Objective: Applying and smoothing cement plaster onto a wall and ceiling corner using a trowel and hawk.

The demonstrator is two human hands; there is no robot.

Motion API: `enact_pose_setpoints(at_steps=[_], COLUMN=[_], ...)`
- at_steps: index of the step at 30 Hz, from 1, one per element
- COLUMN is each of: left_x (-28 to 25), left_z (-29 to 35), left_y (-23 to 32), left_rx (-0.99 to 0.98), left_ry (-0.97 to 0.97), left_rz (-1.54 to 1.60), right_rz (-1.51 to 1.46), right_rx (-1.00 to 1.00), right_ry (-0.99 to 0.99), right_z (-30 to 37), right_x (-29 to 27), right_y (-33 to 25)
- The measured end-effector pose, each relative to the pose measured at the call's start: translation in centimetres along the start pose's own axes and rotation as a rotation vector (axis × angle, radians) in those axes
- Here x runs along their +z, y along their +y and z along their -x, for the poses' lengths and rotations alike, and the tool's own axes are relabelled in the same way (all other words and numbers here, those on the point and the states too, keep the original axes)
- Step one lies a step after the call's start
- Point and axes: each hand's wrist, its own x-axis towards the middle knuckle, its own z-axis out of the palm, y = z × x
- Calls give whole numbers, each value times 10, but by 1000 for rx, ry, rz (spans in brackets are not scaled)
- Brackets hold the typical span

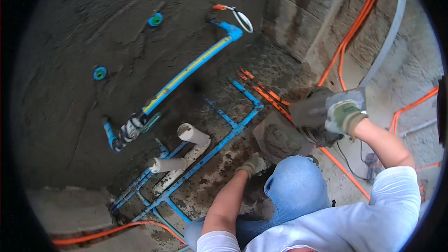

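Note:
My right hand (345, 115), in a green and white glove, is closed on the edge of a grey mortar-coated thing (311, 108). Its kind is hard to make out. Below it lies a heap of wet mortar (282, 137) on a dark, angular surface. My left hand (254, 164), gloved too, is low beside the heap's near edge. Its fingers look curled, and what they hold, if anything, is hidden. My knee in blue jeans (298, 184) is close to the mortar and covers part of the space between both hands.
Blue pipes (212, 151) run along the floor beside two capped white pipes (186, 161). Another blue pipe with a yellow stripe (189, 72) crosses the dark plastered wall (70, 98). Orange conduits (347, 39) curve down at right. A power tool (372, 165) rests behind my right arm.

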Motion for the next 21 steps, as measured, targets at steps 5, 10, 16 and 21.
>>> enact_pose_setpoints(at_steps=[5, 10, 16, 21], left_x=[-68, -136, -169, -200], left_z=[34, 44, 27, 33], left_y=[4, 10, 87, 93], left_rx=[-235, -280, -419, -569], left_ry=[602, 821, 1212, 702], left_rz=[-589, -120, 273, -552], right_rz=[-433, -550, -219, -833], right_rx=[187, -80, -230, -108], right_ry=[117, 36, 623, 422], right_z=[2, -13, -40, -63], right_x=[23, 38, 6, -8], right_y=[33, -43, -43, -56])
